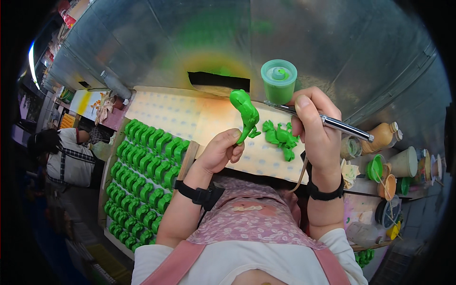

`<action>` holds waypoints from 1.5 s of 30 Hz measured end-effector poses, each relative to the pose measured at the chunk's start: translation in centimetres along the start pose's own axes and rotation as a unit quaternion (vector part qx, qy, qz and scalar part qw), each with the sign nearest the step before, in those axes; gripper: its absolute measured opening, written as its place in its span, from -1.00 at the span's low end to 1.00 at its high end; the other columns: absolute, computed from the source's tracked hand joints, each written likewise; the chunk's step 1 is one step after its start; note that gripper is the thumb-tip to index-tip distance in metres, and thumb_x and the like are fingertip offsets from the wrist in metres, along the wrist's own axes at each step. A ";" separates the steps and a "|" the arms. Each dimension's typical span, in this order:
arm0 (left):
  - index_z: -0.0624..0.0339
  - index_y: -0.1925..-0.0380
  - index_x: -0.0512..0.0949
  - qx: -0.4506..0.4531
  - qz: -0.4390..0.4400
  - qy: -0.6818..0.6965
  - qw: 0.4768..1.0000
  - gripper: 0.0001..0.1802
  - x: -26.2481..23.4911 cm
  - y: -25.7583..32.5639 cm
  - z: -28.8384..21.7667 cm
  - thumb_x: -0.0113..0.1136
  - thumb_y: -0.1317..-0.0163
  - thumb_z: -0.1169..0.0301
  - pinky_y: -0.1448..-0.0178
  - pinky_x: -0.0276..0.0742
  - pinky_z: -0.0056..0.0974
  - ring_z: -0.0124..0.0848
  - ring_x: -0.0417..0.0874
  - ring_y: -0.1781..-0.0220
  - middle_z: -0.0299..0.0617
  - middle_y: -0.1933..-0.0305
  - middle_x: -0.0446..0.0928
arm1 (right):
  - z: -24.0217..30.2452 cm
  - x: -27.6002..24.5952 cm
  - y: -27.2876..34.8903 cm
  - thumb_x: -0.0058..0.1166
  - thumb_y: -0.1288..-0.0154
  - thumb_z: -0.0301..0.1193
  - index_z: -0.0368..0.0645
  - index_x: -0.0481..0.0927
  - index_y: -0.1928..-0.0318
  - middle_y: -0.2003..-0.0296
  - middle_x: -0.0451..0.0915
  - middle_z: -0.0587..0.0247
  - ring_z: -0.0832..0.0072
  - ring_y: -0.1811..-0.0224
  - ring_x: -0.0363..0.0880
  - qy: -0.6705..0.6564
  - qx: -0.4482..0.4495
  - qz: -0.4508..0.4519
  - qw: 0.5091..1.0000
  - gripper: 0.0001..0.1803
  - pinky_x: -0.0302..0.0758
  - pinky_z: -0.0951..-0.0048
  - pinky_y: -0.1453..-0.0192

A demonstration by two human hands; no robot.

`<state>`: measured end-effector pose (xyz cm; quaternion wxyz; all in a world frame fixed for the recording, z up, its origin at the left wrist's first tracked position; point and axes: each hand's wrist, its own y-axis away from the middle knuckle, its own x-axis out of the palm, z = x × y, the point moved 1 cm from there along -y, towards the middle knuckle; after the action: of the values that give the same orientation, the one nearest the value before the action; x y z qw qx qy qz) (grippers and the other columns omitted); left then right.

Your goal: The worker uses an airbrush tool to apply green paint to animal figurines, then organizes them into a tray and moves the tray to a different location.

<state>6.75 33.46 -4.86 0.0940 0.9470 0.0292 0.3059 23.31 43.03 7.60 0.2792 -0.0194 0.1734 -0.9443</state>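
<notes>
**Likely a spraying step, figure raised**

At 8 o'clock sits your wood-edged tray (190, 154) of curved, glossy green pieces (162, 142). At 1 o'clock, your right hand (320, 127) wraps its fingers around the silver metal airbrush (349, 127). At 12, your left hand (221, 151) pinches the shiny green plastic-looking figure (245, 113) by its thin end. Next probably calls for steady aim.

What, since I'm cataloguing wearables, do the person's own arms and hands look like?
The left hand and right hand are ungloved, the forearms bare below white sleeves. The left wrist wears a black strap with a boxy black unit; the right wears a black band.
</notes>
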 end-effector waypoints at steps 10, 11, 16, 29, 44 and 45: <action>0.09 0.52 0.30 0.030 -0.011 -0.046 0.998 -0.73 -0.3 0.0 0.0 -0.13 -0.27 0.19 0.58 0.16 -0.52 -0.61 0.20 0.65 -0.36 0.64 0.26 | 0.3 -0.8 0.4 -0.11 -0.20 -0.41 -0.31 0.40 0.48 0.69 0.30 0.44 0.76 0.64 0.18 0.049 0.007 0.019 0.999 -0.80 0.13 0.65 0.59; 0.09 0.52 0.30 0.027 -0.012 -0.044 0.999 -0.73 -0.2 0.0 0.0 -0.13 -0.27 0.19 0.58 0.16 -0.52 -0.61 0.20 0.65 -0.37 0.64 0.26 | 0.3 -0.7 0.4 -0.11 -0.20 -0.41 -0.31 0.40 0.48 0.69 0.30 0.44 0.76 0.64 0.18 0.047 0.001 0.007 0.999 -0.80 0.13 0.65 0.59; 0.08 0.52 0.30 0.027 -0.028 -0.040 0.998 -0.75 0.4 -0.1 -0.1 -0.13 -0.26 0.20 0.57 0.17 -0.52 -0.61 0.22 0.65 -0.37 0.63 0.27 | 0.2 -0.2 0.4 -0.11 -0.21 -0.41 -0.30 0.41 0.47 0.69 0.31 0.44 0.76 0.65 0.20 0.021 -0.025 -0.027 0.999 -0.80 0.15 0.67 0.59; 0.06 0.53 0.31 0.011 -0.219 -0.089 0.972 -0.78 1.9 0.4 -0.5 -0.08 -0.21 0.23 0.62 0.20 -0.50 -0.58 0.28 0.71 -0.35 0.67 0.31 | -0.6 1.1 0.0 -0.08 -0.17 -0.44 -0.31 0.41 0.51 0.74 0.33 0.30 0.69 0.70 0.24 0.097 -0.063 -0.019 0.993 -0.82 0.18 0.60 0.62; 0.10 0.50 0.31 0.004 -0.240 -0.097 0.966 -0.80 1.9 0.3 -1.0 -0.13 -0.23 0.26 0.58 0.21 -0.46 -0.55 0.27 0.69 -0.35 0.66 0.30 | -1.6 1.7 0.7 -0.07 -0.12 -0.44 -0.31 0.42 0.50 0.74 0.38 0.14 0.43 0.72 0.36 0.114 -0.008 0.049 0.992 -0.83 0.25 0.43 0.60; 0.10 0.50 0.31 0.005 -0.237 -0.095 0.967 -0.80 1.8 0.3 -1.0 -0.13 -0.23 0.27 0.58 0.21 -0.46 -0.55 0.27 0.69 -0.35 0.66 0.30 | -1.8 1.7 0.8 -0.07 -0.12 -0.44 -0.32 0.42 0.51 0.73 0.39 0.12 0.41 0.70 0.37 0.109 -0.007 0.051 0.993 -0.83 0.26 0.41 0.59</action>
<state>7.64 33.52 -2.97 0.1614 0.9381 0.2458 0.1829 22.09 42.08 5.55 0.3062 0.0903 0.2098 -0.9241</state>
